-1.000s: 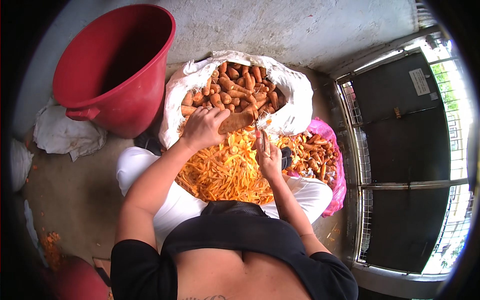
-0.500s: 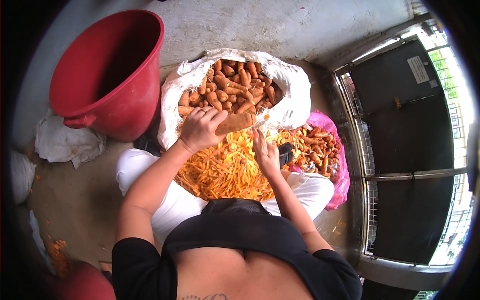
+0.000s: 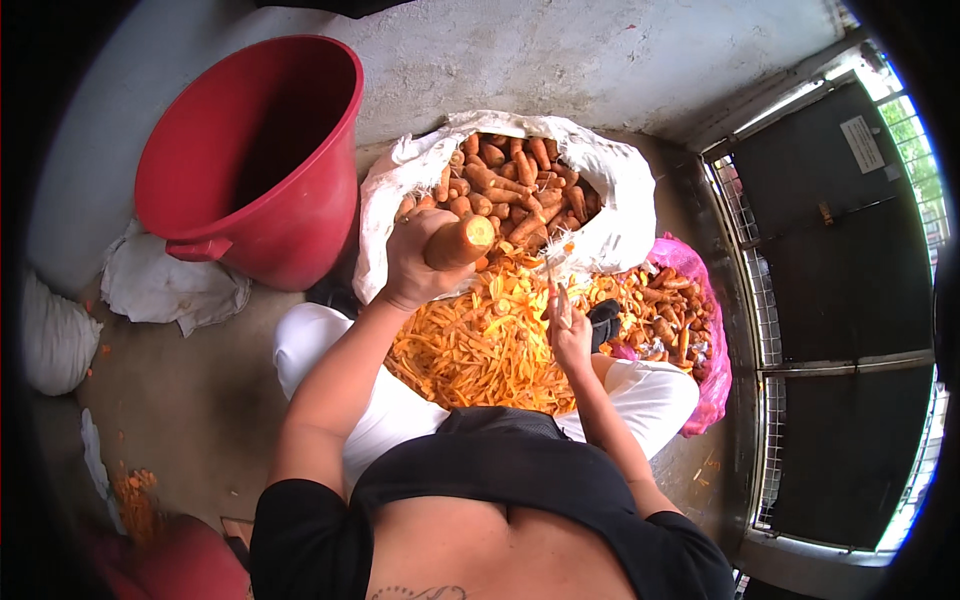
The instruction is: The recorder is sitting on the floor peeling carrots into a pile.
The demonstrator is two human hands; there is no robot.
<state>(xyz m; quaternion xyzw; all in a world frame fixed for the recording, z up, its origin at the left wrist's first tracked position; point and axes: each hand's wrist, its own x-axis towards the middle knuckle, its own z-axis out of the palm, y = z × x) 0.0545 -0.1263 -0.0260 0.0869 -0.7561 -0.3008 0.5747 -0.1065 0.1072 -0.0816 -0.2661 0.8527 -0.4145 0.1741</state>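
Note:
My left hand is wrapped round a thick carrot, whose pale cut end faces up towards me. It hovers at the near edge of a white sack full of unpeeled carrots. To its right, my right hand is closed on what looks like a small knife; only a thin, blurred blade shows above the fingers. The blade is apart from the carrot. Below both hands, between my legs, lies a heap of orange peelings and slices.
At the left stands a large red tub, with a white cloth sack beside it. A pink bag of carrot pieces lies right of the heap. Beyond it is a barred gate with dark panels. Another red container sits at lower left.
The carrot has turned from lying sideways to pointing its cut end at me. My right hand and the knife have dropped away from its end. The whole view has shifted slightly.

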